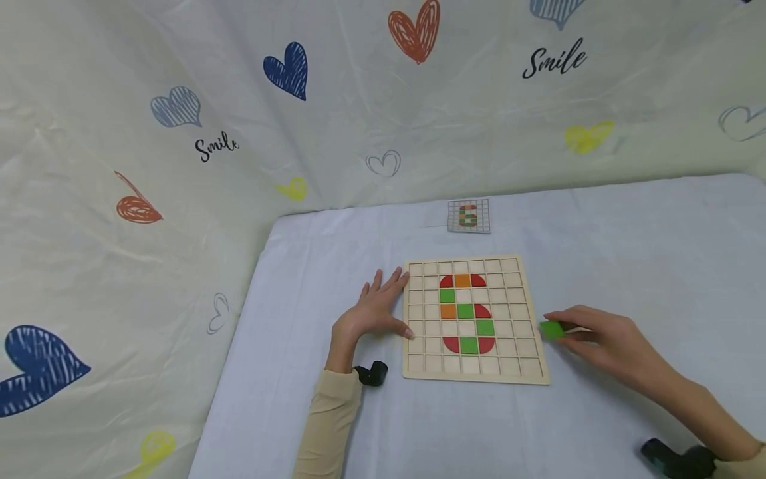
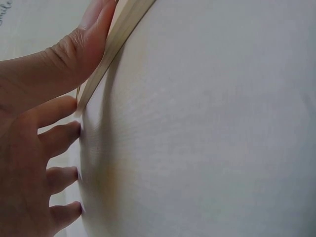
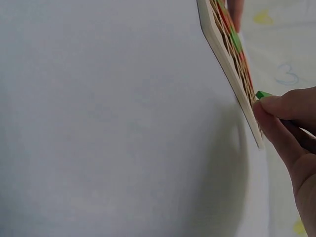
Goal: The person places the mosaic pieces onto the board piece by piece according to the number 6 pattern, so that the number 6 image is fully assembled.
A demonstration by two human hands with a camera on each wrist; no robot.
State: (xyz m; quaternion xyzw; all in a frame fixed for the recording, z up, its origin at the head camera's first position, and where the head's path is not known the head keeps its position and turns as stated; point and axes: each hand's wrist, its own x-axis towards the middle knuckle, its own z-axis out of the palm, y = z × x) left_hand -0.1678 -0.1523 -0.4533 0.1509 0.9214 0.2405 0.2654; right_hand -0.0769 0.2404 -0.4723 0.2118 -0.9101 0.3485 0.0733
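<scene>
A square wooden grid board (image 1: 431, 366) lies flat on the table, with red, orange and green tiles set in several of its cells. Along its left edge rests my left hand (image 1: 372, 313), fingers spread, the thumb (image 2: 94, 44) touching the wooden rim. Just off the board's right edge, my right hand (image 1: 604, 336) pinches a green square tile (image 1: 551, 329) between thumb and fingers. In the right wrist view only a corner of that green tile (image 3: 262, 94) shows past the fingertips.
A small card (image 1: 469, 227) with a printed grid and coloured pattern lies behind the board. White cloth (image 1: 646, 253) covers the table. A curtain (image 1: 335, 120) printed with hearts and words hangs at the back and left. Each wrist carries a black camera (image 1: 372, 374).
</scene>
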